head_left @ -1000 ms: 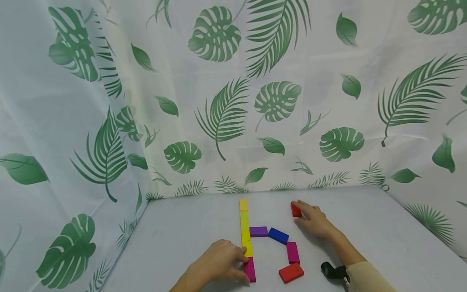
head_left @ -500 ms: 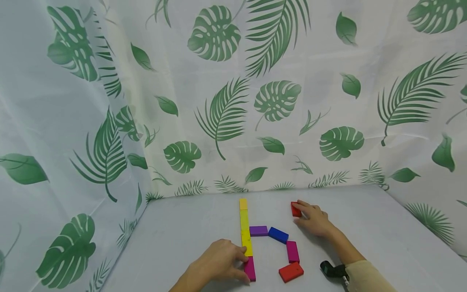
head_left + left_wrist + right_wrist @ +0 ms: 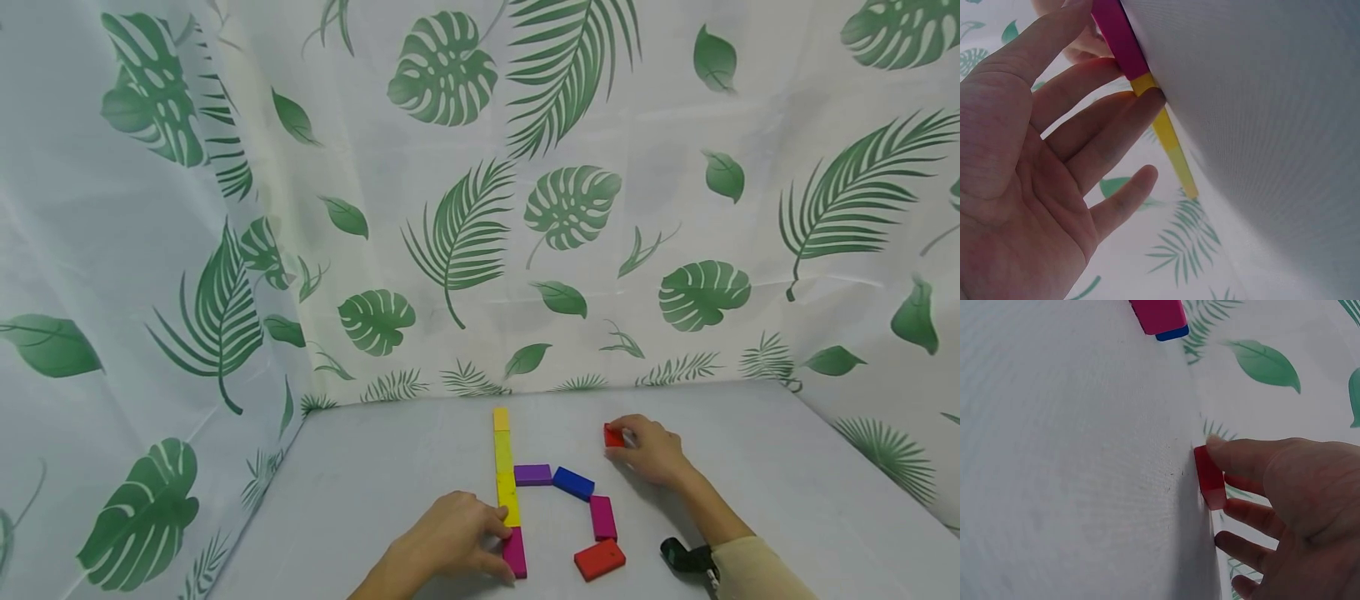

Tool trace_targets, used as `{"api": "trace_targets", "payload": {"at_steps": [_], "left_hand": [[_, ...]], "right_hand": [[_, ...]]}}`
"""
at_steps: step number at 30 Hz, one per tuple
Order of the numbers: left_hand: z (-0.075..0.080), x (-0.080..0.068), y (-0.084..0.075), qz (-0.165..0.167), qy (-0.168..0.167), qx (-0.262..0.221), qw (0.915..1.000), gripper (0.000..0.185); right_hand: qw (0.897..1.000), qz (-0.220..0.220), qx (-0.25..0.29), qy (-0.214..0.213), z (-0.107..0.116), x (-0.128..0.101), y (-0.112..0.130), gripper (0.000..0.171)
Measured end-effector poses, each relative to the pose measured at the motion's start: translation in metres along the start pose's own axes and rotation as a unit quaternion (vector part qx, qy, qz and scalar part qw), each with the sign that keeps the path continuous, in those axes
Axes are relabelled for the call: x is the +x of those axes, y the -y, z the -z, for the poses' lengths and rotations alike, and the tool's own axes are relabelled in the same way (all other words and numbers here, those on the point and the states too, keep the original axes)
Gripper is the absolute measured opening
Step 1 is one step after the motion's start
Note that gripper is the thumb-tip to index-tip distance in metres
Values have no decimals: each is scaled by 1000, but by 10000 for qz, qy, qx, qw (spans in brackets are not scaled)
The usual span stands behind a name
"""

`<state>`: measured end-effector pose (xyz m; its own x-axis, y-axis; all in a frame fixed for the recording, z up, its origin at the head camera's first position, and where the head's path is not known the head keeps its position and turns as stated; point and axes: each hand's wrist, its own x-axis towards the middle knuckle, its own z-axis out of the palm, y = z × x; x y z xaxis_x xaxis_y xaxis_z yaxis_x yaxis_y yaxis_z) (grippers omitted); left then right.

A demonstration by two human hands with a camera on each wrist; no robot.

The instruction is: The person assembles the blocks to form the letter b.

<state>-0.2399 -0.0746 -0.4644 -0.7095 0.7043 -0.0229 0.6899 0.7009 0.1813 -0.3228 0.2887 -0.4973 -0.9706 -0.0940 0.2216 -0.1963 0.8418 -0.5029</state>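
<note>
Here the right hand (image 3: 651, 452) pinches a red block (image 3: 612, 436), while straight left fingers (image 3: 1094, 134) touch the yellow-magenta row (image 3: 507, 492).

Both hands are bare, with no rings or gloves. The right forearm ends in a cream-beige sleeve (image 3: 753, 571), and a small black device (image 3: 682, 555) sits strapped at that wrist.

Light is bright, soft and even across all views, with no glare. On the counter (image 3: 750, 467) shadows are faint, pooling just beneath the hands. The head view is sharp but bends toward its edges, curving the leaf-print curtain (image 3: 465, 208). The left wrist view is washed out and hazy, the near palm soft. In the right wrist view the close fingers blur and the counter bulges.
</note>
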Motion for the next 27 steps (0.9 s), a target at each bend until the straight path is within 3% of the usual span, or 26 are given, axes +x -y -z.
{"api": "trace_targets", "payload": {"at_steps": [22, 27], "left_hand": [[-1, 2, 2, -25, 51, -30, 10000, 50], [-1, 2, 2, -38, 59, -47, 10000, 50]], "right_hand": [[9998, 67, -153, 84, 5, -1, -2, 46], [9994, 131, -191, 258, 6, 0, -2, 53]]}}
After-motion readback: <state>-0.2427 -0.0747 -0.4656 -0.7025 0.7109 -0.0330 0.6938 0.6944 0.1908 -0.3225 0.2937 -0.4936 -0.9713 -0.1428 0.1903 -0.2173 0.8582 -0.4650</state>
